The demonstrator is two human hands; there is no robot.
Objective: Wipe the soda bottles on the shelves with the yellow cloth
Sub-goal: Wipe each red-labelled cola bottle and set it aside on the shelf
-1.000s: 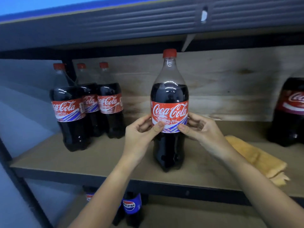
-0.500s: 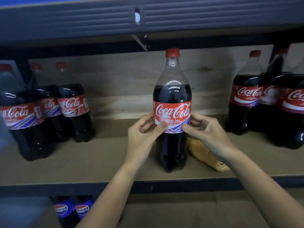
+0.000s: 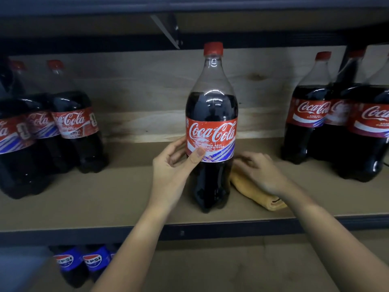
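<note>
A tall Coca-Cola bottle (image 3: 211,114) with a red cap stands upright near the front of the wooden shelf (image 3: 117,199). My left hand (image 3: 174,167) holds it at the label, thumb on the front and fingers curled round the left side. The folded yellow cloth (image 3: 252,190) lies on the shelf just right of the bottle's base. My right hand (image 3: 259,169) hovers over the cloth's far end with fingers spread and relaxed, off the bottle; whether it touches the cloth I cannot tell.
Three Coca-Cola bottles (image 3: 73,127) stand grouped at the left of the shelf and three more (image 3: 311,114) at the right. Pepsi bottles (image 3: 92,262) sit on the lower shelf. A dark metal shelf beam (image 3: 189,41) runs close above the bottle caps.
My right hand has let go of the bottle's label and dropped to the right over the yellow cloth. The left hand keeps its hold. The view has shifted slightly right and down.
</note>
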